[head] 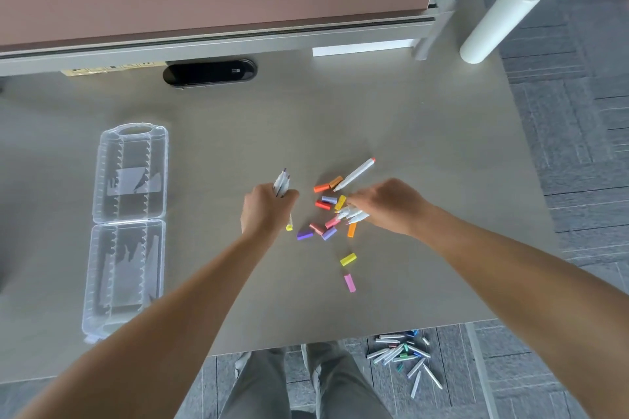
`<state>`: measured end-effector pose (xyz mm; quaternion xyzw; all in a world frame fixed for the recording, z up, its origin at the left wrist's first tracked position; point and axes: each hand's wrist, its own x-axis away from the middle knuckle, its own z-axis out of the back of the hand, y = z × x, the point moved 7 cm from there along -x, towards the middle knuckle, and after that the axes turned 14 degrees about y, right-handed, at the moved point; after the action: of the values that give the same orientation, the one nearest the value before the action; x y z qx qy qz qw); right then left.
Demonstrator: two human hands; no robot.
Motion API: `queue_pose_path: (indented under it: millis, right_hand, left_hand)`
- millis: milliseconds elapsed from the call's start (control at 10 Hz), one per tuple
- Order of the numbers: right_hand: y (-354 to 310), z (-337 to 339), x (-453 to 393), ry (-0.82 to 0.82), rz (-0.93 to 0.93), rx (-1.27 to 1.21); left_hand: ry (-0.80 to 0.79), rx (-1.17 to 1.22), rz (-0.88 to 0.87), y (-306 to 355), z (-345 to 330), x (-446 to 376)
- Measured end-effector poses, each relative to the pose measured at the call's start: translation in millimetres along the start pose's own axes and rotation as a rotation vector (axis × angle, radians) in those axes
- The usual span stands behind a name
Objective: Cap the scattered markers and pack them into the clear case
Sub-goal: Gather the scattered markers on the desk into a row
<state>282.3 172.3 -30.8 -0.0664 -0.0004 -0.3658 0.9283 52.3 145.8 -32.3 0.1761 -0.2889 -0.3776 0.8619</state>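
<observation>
My left hand (264, 209) grips a bundle of white uncapped markers (282, 182); their tips stick up past my fist and a yellow end shows below it. My right hand (388, 204) reaches over a scatter of loose coloured caps (326, 214) and pinches a few white markers (350, 214) lying among them. One white marker with an orange tip (355, 174) lies alone just beyond the caps. A yellow cap (348, 259) and a pink cap (349, 283) lie nearer to me.
An open clear plastic marker case (127, 224) lies flat at the left of the grey table (425, 133). A black oval cable port (209, 73) sits near the far edge. Several markers (405, 355) lie on the carpet. A white post (500, 19) stands at right.
</observation>
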Motion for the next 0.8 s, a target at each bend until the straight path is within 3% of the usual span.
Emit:
queue_pose_path:
  millis: [100,300,400,600,700,800]
  right_hand:
    - [17,19,12,0.166,-0.231,-0.100]
    - [63,27,65,0.321,-0.925,-0.309]
    - [73,21,87,0.384,-1.131,-0.415]
    - [75,16,102,0.405,-1.209,-0.533]
    - [78,13,106,0.413,-1.204,-0.553]
    - [82,12,109,0.411,-1.205,-0.571]
  left_hand:
    - [-0.051,0.209,0.225,14,-9,10]
    - [-0.187,0.636,0.708,46,-62,46]
    - [-0.158,0.636,0.781,59,-85,57]
    - [-0.226,0.594,0.856,81,-127,64]
    - [-0.288,0.387,0.542,91,-135,55]
    - [-0.312,0.238,0.490,86,-158,39]
